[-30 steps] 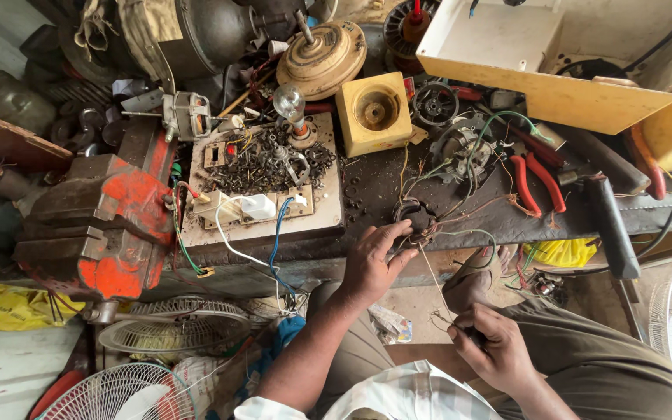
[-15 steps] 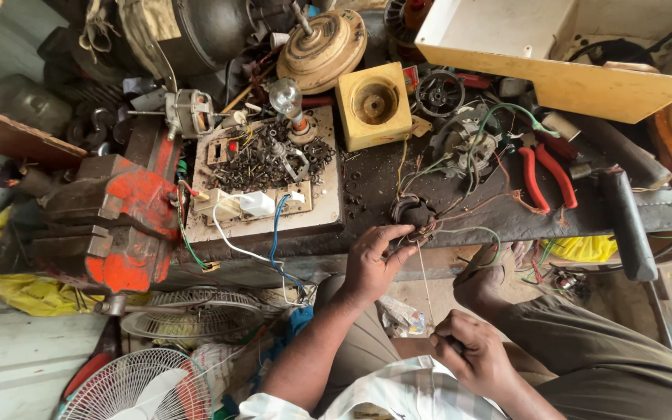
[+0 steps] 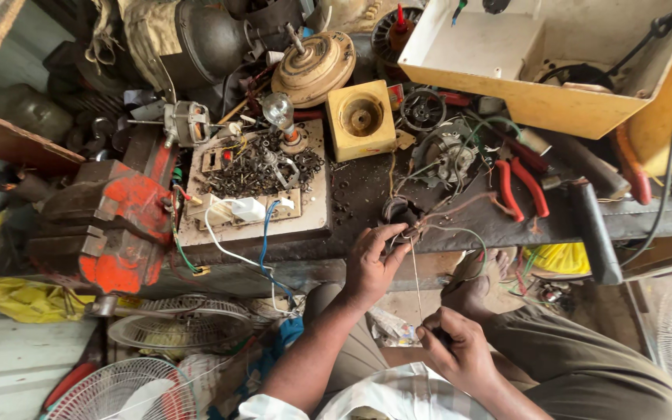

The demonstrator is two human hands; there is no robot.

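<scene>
My left hand [image 3: 372, 262] rests at the front edge of the dark workbench [image 3: 367, 194], its fingers pinching a small dark wound coil [image 3: 398, 211] with loose wires. A thin pale wire [image 3: 416, 276] runs from the coil down to my right hand [image 3: 457, 354], which is closed around the wire's lower end above my lap. A bare foot [image 3: 472, 289] shows between the two hands, under the bench edge.
A red bench vise [image 3: 110, 225] stands at left beside a tray of small dark metal parts [image 3: 254, 175]. Red-handled pliers [image 3: 521, 187], a yellow wooden block [image 3: 360, 119], a round motor part [image 3: 314, 68] and a yellow box [image 3: 538, 54] crowd the bench. Fan guards [image 3: 122, 389] lie below.
My left hand stays on the coil at the bench edge. My right hand keeps its grip on the wire and has barely shifted. The camera has tilted slightly.
</scene>
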